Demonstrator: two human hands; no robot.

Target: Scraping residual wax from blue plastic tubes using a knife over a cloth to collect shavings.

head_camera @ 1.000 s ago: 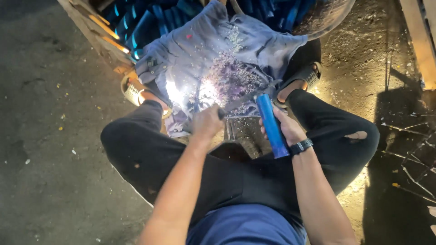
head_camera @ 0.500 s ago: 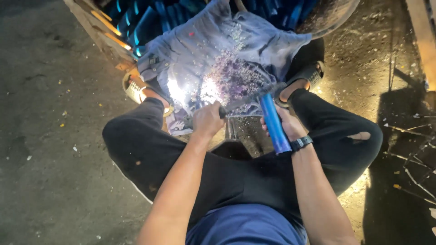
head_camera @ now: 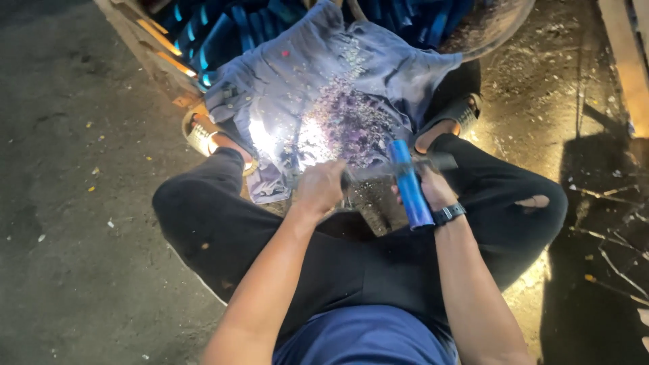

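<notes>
Shavings (head_camera: pixel 351 125) litter cloth (head_camera: pixel 399 74); hands grip blue tube (head_camera: pixel 409 186).

A rough floor-level workshop — dirty concrete floor (head_camera: pixel 74 203), wooden pallet (head_camera: pixel 145 37), scattered shavings (head_camera: pixel 345 122).

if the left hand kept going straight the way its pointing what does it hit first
The left hand points up and slightly right, toward the pile of purple shavings on the grey cloth. It would probably meet those first, though depth is hard to judge.
</notes>
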